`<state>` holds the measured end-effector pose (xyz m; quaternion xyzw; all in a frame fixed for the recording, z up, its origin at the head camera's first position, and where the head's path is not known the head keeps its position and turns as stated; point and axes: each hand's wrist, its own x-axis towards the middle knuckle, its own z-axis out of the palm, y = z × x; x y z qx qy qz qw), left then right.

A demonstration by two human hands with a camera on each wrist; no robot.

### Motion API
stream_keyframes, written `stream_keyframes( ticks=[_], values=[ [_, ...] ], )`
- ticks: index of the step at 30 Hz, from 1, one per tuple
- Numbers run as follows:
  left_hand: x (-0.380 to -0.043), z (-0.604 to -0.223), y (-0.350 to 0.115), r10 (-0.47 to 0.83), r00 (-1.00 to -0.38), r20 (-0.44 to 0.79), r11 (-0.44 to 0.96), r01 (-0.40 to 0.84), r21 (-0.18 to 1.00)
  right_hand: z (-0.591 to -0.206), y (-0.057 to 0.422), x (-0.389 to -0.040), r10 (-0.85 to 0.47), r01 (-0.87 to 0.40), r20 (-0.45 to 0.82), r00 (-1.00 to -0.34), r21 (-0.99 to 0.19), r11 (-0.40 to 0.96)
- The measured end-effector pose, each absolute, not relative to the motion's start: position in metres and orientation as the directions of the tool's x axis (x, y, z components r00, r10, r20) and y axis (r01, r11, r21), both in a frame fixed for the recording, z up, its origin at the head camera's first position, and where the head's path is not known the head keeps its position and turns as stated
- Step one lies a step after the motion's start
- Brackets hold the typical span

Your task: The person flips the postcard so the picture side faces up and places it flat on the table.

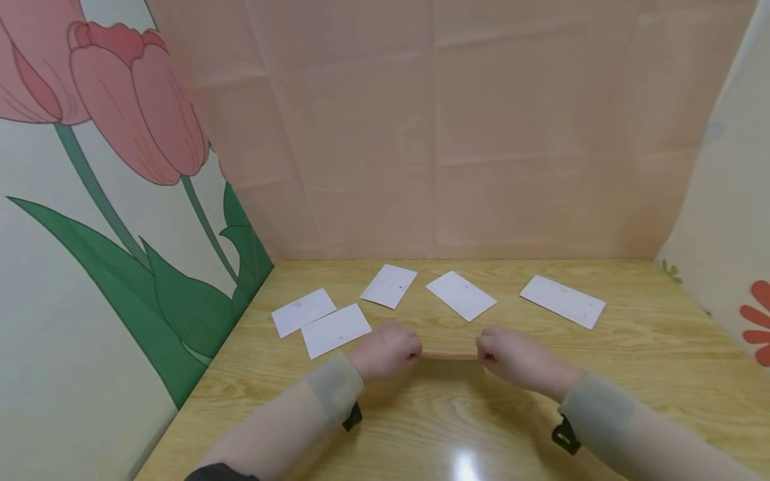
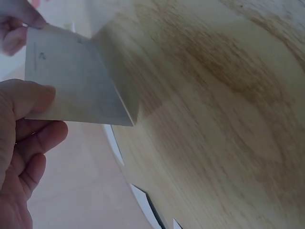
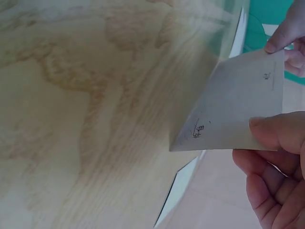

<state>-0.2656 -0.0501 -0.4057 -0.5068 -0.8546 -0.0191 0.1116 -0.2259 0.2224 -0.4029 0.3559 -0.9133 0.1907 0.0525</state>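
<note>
Between both hands a white paper card with small printed or handwritten marks is held by its two ends. From the head it shows nearly edge-on as a thin strip. My left hand pinches one end, thumb on the marked face and fingers behind. At the other end my right hand pinches it the same way. In the left wrist view the card stands tilted, its lower edge close over the wood-grain table.
Several similar white cards lie flat farther back: two at the left, one left of centre, one in the middle and one at the right. A pink cloth hangs behind the table. A tulip-painted wall borders the left.
</note>
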Motion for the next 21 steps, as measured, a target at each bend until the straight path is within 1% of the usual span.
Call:
stream_keyframes(
  ticks=[6, 12, 17, 21],
  values=[
    [-0.264, -0.41, -0.048, 0.878, -0.462, 0.125, 0.475, 0.873, -0.107, -0.412, 0.224, -0.227, -0.635, -0.659, 0.192, -0.749, -0.32, 0.681],
    [-0.263, -0.413, -0.048, 0.878, -0.474, 0.064, 0.478, 0.874, -0.085, -0.415, 0.224, -0.226, -0.641, -0.66, 0.176, -0.747, -0.302, 0.688],
    [-0.263, -0.418, -0.047, 0.876, -0.482, 0.015, 0.482, 0.874, -0.054, -0.416, 0.224, -0.225, -0.65, -0.646, 0.104, -0.753, -0.305, 0.7],
    [-0.263, -0.422, -0.046, 0.878, -0.477, -0.03, 0.475, 0.878, -0.058, -0.419, 0.224, -0.227, -0.655, -0.64, 0.066, -0.752, -0.31, 0.703]
  ],
)
